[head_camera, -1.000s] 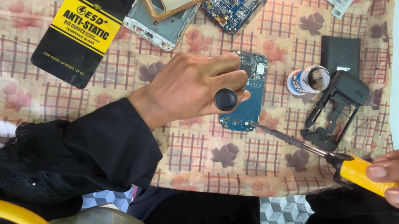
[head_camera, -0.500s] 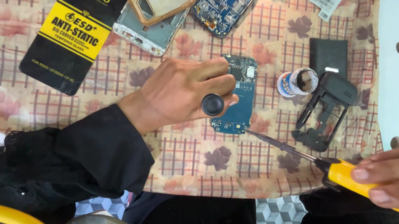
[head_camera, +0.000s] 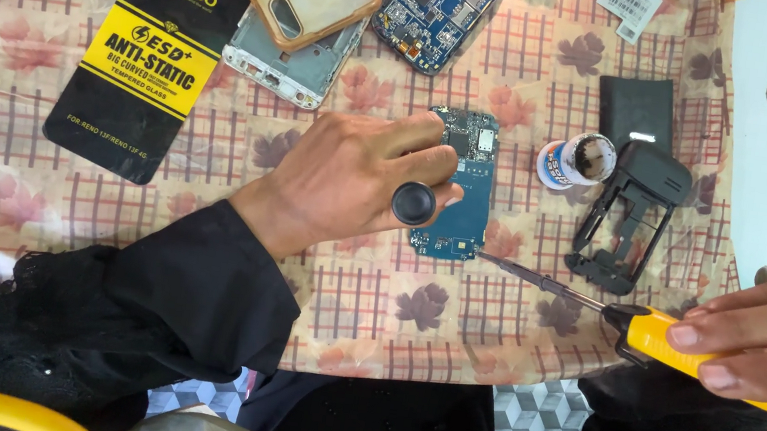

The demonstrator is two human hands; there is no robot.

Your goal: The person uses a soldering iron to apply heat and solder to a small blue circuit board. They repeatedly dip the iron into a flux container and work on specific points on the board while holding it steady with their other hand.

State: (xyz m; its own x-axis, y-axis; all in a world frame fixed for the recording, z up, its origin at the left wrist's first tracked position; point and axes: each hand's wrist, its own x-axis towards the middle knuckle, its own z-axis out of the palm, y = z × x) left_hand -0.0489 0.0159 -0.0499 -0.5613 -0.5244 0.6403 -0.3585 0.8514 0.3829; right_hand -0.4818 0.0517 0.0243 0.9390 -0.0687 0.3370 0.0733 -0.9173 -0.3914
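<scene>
Two hands work over a patterned cloth [head_camera: 213,163] in the head view. Left hand [head_camera: 349,176] lies fingers-down, pinning a blue circuit board [head_camera: 465,197] at the cloth's middle. Right hand [head_camera: 761,344] has its fingers wrapped around a yellow-handled screwdriver [head_camera: 683,344], whose tip touches the board's lower edge. A black phone frame [head_camera: 630,218] lies just beside.

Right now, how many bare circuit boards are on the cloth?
2: a blue-green circuit board under the left hand's fingertips at centre, and a blue circuit board at the top edge, partly cut off. Others may lie outside view.
</scene>
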